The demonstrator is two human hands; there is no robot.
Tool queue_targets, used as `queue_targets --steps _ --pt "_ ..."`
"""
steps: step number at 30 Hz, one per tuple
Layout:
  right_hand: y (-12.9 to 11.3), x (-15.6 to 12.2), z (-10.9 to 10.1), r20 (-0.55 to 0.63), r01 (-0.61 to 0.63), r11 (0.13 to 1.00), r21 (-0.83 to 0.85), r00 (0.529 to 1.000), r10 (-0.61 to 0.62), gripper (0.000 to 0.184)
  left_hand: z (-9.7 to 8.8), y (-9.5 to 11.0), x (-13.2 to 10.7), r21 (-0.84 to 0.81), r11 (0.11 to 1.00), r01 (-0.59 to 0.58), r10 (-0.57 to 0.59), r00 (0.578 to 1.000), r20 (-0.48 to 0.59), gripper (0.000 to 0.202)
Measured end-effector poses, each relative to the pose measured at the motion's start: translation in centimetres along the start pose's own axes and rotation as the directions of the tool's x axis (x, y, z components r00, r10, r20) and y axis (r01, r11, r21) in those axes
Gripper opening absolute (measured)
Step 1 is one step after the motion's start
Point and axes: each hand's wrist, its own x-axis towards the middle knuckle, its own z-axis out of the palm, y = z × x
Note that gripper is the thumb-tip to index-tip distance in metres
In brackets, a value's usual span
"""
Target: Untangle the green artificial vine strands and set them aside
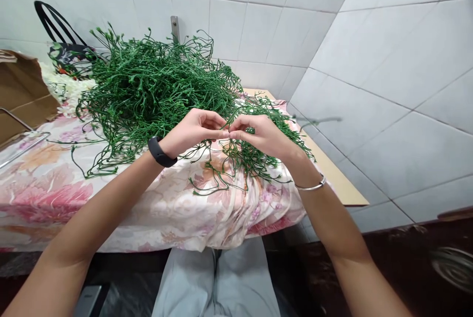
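A big heap of green artificial stems (pixel 148 85) lies on a table covered with a floral cloth (pixel 55 193). My left hand (pixel 194 132), with a black band on the wrist, and my right hand (pixel 260 134), with a silver bangle, meet fingertip to fingertip above the cloth's front edge. Both hands pinch thin green stems (pixel 240 159) that hang down from under them in a small bunch. What exactly sits between the fingertips is too small to make out.
A brown cardboard box (pixel 20 92) stands at the left, with white flowers (pixel 61 88) and a black-handled bag (pixel 62 51) behind the heap. White tiled walls close the back and right. A bare wooden table edge (pixel 332 169) shows on the right. My grey-trousered lap (pixel 218 282) is below.
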Motion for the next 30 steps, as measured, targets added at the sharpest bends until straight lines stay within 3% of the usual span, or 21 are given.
queue_targets --steps 9,16,20,24,30 --pt "0.0 -0.1 -0.3 0.085 0.002 0.997 0.073 0.996 -0.009 0.025 -0.5 0.4 -0.1 0.114 0.994 -0.002 -0.012 0.992 0.122 0.023" --pt "-0.3 -0.2 -0.5 0.104 -0.028 0.983 0.180 0.995 0.009 0.023 -0.3 0.1 -0.1 -0.008 0.998 -0.062 0.062 0.998 0.025 0.019" --pt "-0.3 -0.2 -0.4 0.014 0.032 0.970 0.242 0.999 -0.037 0.021 0.6 -0.2 -0.1 -0.124 0.982 -0.140 0.129 0.987 -0.093 0.015" --pt "-0.5 0.0 0.0 -0.037 0.055 0.988 0.142 0.998 -0.050 0.019 1.4 -0.5 0.1 -0.201 0.955 -0.216 0.181 0.967 -0.179 0.009" --pt "-1.1 0.2 0.6 -0.100 0.028 0.999 -0.033 0.995 -0.031 0.019 2.0 -0.6 0.3 -0.197 0.962 -0.190 0.153 0.971 -0.186 0.011"
